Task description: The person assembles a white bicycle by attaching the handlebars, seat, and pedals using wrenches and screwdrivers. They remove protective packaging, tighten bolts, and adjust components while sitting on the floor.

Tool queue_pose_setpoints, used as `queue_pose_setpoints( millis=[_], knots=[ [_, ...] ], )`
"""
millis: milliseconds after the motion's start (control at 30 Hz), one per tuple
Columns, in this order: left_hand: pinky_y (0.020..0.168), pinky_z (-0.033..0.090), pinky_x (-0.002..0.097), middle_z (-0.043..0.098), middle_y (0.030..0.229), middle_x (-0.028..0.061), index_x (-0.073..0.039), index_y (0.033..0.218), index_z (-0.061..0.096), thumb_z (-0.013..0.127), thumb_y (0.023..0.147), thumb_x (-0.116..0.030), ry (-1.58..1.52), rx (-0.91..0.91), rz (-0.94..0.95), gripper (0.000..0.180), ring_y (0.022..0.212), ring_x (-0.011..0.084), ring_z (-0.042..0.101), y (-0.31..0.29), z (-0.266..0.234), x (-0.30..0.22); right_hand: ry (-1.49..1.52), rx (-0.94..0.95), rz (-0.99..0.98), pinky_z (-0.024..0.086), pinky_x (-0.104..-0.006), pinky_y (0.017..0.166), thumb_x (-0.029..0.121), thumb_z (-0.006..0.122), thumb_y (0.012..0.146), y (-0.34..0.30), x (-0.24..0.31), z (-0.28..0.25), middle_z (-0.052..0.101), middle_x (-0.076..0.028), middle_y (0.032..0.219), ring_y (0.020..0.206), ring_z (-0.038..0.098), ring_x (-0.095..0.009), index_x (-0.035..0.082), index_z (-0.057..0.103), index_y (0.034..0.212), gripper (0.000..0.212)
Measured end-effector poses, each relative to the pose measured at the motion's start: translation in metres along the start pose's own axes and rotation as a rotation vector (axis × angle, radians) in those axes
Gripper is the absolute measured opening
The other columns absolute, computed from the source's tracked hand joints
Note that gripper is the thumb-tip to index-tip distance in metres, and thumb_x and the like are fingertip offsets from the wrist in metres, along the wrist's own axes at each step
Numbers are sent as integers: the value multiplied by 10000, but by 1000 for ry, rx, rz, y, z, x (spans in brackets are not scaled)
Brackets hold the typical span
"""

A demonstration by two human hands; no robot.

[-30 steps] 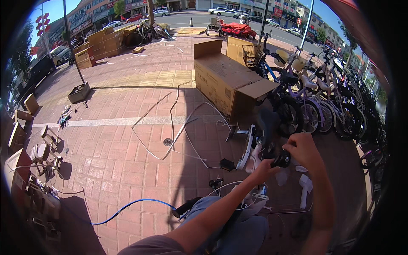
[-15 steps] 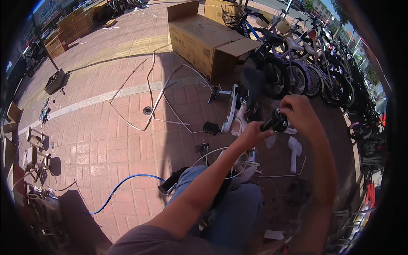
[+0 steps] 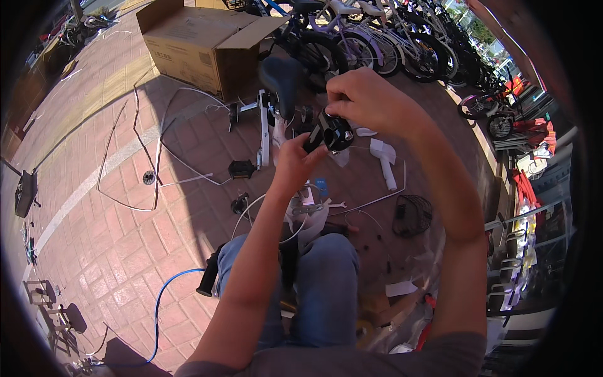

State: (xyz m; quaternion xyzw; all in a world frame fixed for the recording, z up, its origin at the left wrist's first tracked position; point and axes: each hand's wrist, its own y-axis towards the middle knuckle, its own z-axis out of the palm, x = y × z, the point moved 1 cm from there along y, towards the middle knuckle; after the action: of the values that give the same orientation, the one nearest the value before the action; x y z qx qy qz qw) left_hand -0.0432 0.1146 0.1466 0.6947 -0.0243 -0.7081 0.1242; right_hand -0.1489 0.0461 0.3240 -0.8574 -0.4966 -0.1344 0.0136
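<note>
My left hand (image 3: 296, 162) is wrapped round a glossy black bicycle part (image 3: 339, 134) with a round opening, whose exact kind I cannot make out. At the part's upper edge, my right hand (image 3: 367, 100) has thumb and forefinger pinched together; anything small between them is hidden. Just beyond the hands a partly assembled bicycle lies low on the paving, with a black saddle (image 3: 281, 80), a white chain guard (image 3: 264, 129) and a black pedal (image 3: 242, 168). Close to my knees are a looped white cable (image 3: 242, 210) and a wrench (image 3: 337, 205).
An opened cardboard box (image 3: 201, 50) stands beyond the bicycle, with a row of parked bicycles (image 3: 377, 44) right of it. White straps (image 3: 156, 169) and a blue hose (image 3: 164, 289) lie on the left paving. A wrapped white tube (image 3: 384, 164) and a black wire basket (image 3: 412, 215) are on the right.
The view has swung to the right, so the box and bicycles sit further left in it. Both hands stay at the black part, which looks turned so its round opening shows.
</note>
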Motion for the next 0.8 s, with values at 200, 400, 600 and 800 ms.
queue_pose_setpoints(
  millis=[200, 400, 600, 800],
  knots=[
    [500, 337, 226, 499, 633, -28, 24, 905, 589, 678, 831, -179, -40, -9, 42, 233, 592, 42, 415, 1, 2, 1, 296, -109, -86, 428, -320, 574, 91, 651, 747, -1, -7, -1, 571, -136, 673, 603, 550, -223, -28, 587, 775, 138],
    [491, 324, 229, 489, 628, -29, 27, 879, 582, 679, 832, -181, -32, 0, 44, 234, 586, 41, 408, 3, 4, 2, -118, 33, -12, 443, -291, 578, 82, 652, 766, -1, 2, -3, 589, -79, 658, 594, 558, -173, -17, 603, 818, 123],
    [487, 327, 230, 486, 627, -35, 21, 859, 586, 686, 827, -205, -28, -11, 42, 249, 580, 41, 406, 2, 5, -1, 141, -85, 93, 410, -300, 537, 167, 676, 779, -4, -2, 0, 567, -73, 610, 551, 536, -168, -20, 603, 747, 203],
    [490, 332, 224, 491, 632, -39, 17, 868, 596, 686, 829, -219, -26, -27, 66, 255, 582, 38, 409, 2, 4, -1, -38, -63, 65, 393, -291, 520, 172, 692, 764, 1, -1, 4, 560, -88, 599, 534, 493, -138, -27, 607, 733, 219]
  ],
)
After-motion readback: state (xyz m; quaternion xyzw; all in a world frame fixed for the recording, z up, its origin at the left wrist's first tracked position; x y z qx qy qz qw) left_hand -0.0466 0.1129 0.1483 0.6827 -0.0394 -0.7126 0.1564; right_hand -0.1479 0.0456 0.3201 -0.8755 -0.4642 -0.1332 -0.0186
